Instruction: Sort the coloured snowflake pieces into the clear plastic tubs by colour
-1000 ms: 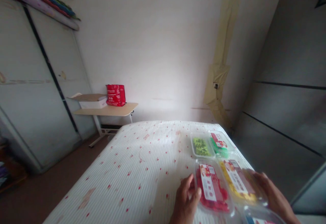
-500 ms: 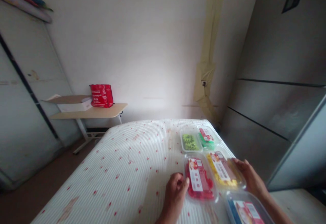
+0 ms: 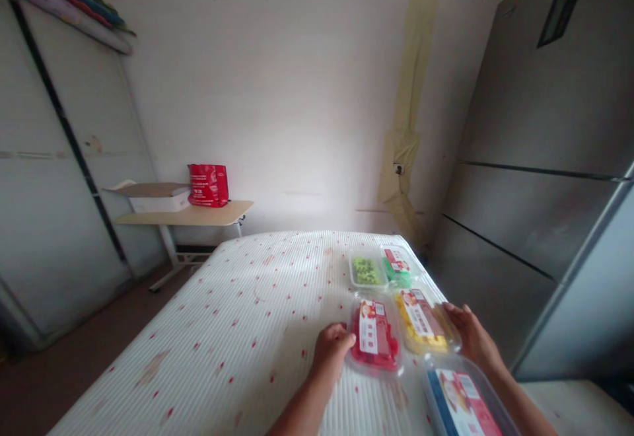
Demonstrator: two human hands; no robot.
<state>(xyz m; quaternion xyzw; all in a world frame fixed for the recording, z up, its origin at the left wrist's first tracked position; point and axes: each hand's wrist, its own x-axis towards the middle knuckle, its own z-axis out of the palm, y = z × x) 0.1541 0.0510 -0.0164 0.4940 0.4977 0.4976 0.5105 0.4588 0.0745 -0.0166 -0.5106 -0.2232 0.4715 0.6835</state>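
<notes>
Clear plastic containers with labelled lids lie at the right of the bed-like striped surface (image 3: 238, 330). My left hand (image 3: 331, 350) is at the left edge of the container of red pieces (image 3: 376, 337), fingers curled and thumb on its rim. My right hand (image 3: 473, 338) rests along the right edge of the container of yellow pieces (image 3: 421, 320), fingers stretched out. Closer to me is a container with blue contents (image 3: 463, 399), beside my right forearm. Behind are a container of light green pieces (image 3: 367, 271) and one with green contents (image 3: 397, 267).
A grey refrigerator (image 3: 525, 218) stands at the right. At the back left, a small table (image 3: 218, 215) carries a red bag (image 3: 208, 185) and a white box (image 3: 161, 201). White cabinet doors (image 3: 54, 178) line the left, with rolled fabric (image 3: 74, 10) on top.
The view has turned slightly to the right, so the scene shifts. My left hand keeps to the red container's edge, and my right hand stays beside the yellow one.
</notes>
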